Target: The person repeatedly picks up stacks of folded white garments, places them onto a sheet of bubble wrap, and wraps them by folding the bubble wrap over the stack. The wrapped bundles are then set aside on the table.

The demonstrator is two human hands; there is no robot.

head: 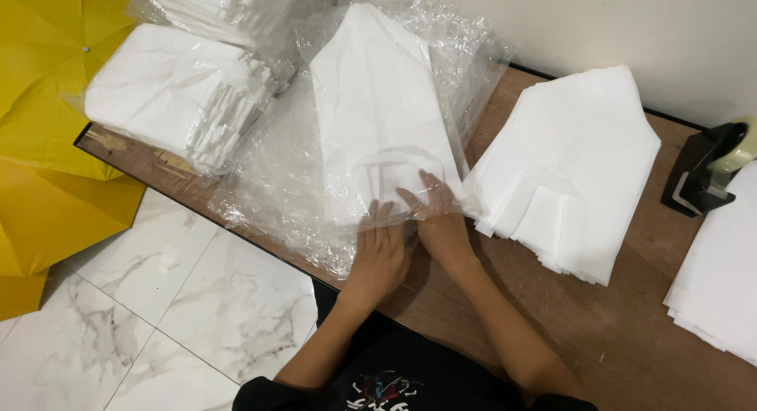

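A folded white fabric piece (371, 103) lies inside a clear plastic bag (272, 186) on the brown wooden table (599, 316). My left hand (380, 253) rests flat on the bag's near edge, fingers together. My right hand (438, 214) lies beside it, fingers spread, and reaches under the plastic at the bag's mouth, touching the fabric's lower edge. Neither hand has a closed grip on anything.
A stack of folded white pieces (572, 170) sits to the right; another white stack (721, 277) is at the right edge. Bagged white bundles (177, 87) lie at the table's left. A tape dispenser (714, 170) stands by the wall. A yellow umbrella (47, 127) lies on the marble floor.
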